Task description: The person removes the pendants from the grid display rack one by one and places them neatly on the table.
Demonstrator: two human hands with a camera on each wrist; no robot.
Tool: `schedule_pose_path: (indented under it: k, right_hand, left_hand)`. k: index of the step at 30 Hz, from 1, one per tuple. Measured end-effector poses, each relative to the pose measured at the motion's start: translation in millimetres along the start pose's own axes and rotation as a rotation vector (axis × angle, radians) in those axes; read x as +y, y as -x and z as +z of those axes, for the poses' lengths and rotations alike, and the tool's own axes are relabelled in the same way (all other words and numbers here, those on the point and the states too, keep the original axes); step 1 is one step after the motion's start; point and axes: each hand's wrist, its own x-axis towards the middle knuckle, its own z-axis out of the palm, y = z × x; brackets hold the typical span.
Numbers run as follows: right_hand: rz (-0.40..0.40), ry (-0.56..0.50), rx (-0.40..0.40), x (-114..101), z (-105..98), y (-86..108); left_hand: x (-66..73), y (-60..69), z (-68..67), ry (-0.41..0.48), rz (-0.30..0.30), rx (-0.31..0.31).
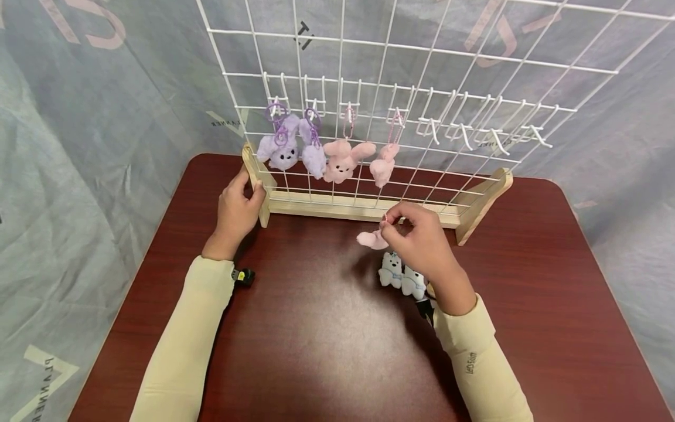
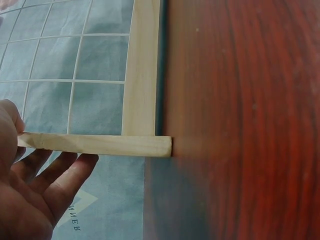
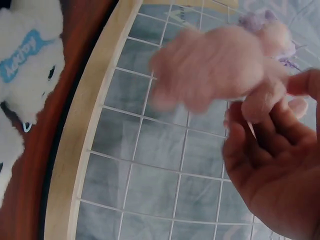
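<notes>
My left hand (image 1: 235, 205) grips the wooden end support (image 2: 95, 144) of the wire rack, thumb on one side and fingers on the other. My right hand (image 1: 419, 237) pinches a pink bunny plush keychain (image 3: 215, 67) near its ears, in front of the rack's base. In the head view the hand hides part of that plush (image 1: 372, 239). On the rack hang two purple bunny keychains (image 1: 285, 153) and two pink bunny keychains (image 1: 344, 161), each on its own white hook. Several white hooks (image 1: 464, 136) to their right hold nothing.
Two white bear keychains (image 1: 391, 271) lie on the dark red table (image 1: 316, 351) beneath my right wrist. The white wire grid (image 1: 364, 44) rises from a wooden base (image 1: 316, 206), with another end support (image 1: 482, 205) at right. Grey printed cloth (image 1: 105, 105) hangs behind.
</notes>
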Motion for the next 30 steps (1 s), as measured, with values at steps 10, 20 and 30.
schedule_pose_path:
  k: [10,20,30]
  right_hand:
    - [0.092,0.096,-0.462,10,9,2.4]
    - [0.086,0.07,-0.594,21,17,3.4]
    - [0.123,-0.033,-0.715,28,20,3.7]
  left_hand:
    - [-0.9,0.8,1.0,0.007,-0.003,0.001]
    - [-2.0,0.5,1.7,0.006,-0.011,0.004]
    - [-0.3,0.3,0.0,-0.001,-0.004,0.0]
